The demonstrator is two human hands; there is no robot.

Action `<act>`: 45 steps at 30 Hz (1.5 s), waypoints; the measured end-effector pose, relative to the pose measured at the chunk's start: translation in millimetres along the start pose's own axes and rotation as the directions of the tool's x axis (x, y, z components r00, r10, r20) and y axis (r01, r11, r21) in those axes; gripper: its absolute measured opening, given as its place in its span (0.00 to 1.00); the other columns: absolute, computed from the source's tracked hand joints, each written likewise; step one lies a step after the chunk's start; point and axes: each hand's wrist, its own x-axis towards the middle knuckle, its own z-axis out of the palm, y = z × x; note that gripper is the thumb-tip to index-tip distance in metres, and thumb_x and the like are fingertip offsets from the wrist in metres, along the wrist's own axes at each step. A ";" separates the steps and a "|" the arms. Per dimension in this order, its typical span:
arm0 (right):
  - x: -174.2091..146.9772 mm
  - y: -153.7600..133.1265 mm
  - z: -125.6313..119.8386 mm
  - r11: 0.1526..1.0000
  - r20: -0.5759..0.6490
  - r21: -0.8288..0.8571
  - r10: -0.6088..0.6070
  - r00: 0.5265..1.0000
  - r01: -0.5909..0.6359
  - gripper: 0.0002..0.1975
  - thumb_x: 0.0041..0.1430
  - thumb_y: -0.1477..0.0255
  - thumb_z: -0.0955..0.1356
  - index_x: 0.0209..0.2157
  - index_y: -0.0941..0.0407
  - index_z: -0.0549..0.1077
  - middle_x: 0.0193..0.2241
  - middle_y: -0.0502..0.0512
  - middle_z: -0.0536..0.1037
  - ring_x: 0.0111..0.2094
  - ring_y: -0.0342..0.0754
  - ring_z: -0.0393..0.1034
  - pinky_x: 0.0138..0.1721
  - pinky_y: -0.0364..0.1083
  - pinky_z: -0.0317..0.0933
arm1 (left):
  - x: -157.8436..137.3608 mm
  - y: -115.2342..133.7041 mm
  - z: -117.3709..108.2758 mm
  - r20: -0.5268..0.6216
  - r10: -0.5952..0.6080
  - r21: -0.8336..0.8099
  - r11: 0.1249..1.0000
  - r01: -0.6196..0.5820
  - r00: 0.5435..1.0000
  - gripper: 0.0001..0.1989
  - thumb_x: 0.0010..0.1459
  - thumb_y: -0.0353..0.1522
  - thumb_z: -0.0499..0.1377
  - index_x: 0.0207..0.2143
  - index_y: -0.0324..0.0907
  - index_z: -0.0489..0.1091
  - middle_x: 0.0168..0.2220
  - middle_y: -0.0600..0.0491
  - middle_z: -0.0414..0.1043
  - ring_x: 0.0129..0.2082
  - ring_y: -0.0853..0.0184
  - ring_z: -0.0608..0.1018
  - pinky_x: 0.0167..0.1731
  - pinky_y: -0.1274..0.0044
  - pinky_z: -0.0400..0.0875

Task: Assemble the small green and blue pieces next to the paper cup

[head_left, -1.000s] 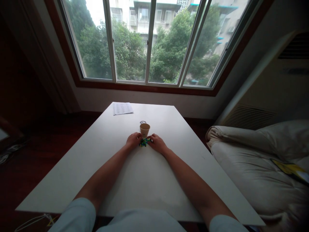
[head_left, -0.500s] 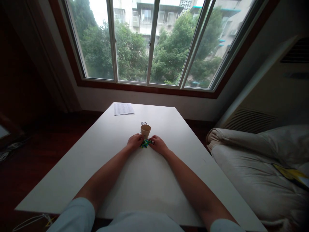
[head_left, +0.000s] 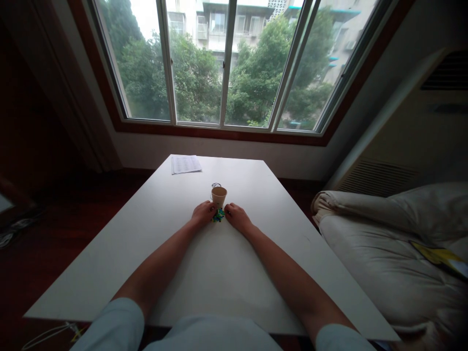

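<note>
A small heap of green, blue and yellow pieces (head_left: 218,215), too small to name, lies on the white table (head_left: 219,273). My left hand (head_left: 204,213) rests at the heap's left side, its fingers curled in against the pieces. From the right, my right hand (head_left: 236,215) comes close to the heap with bent fingers and the fingertips drawn together. Whatever either hand pinches is hidden or too small to make out. Just behind the heap stands an upright brown paper cup (head_left: 219,196), its mouth facing up. A thin dark loop, like a cord (head_left: 216,185), lies behind the cup.
Printed sheets of paper (head_left: 186,164) lie at the table's far left corner. Past the far edge is a wide window (head_left: 223,127). A padded beige seat or bedding (head_left: 380,243) borders the table on the right. Cables (head_left: 47,336) hang near the front left corner.
My right hand has drawn in slightly, its fingers more tightly bent. The heap looks narrower on its right side. The cup stays in place; the whole view has shifted slightly.
</note>
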 end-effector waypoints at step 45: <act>20.9 -24.5 -27.8 0.976 -0.409 0.114 -0.126 0.904 0.188 0.08 0.66 0.75 0.64 0.40 0.53 0.75 0.38 0.56 0.75 0.43 0.52 0.66 0.47 0.49 0.62 | -2.0 6.2 -5.3 0.008 -0.003 0.004 1.000 0.003 1.000 0.13 0.64 0.40 0.54 0.40 0.48 0.78 0.39 0.52 0.76 0.36 0.67 0.76 0.35 0.78 0.65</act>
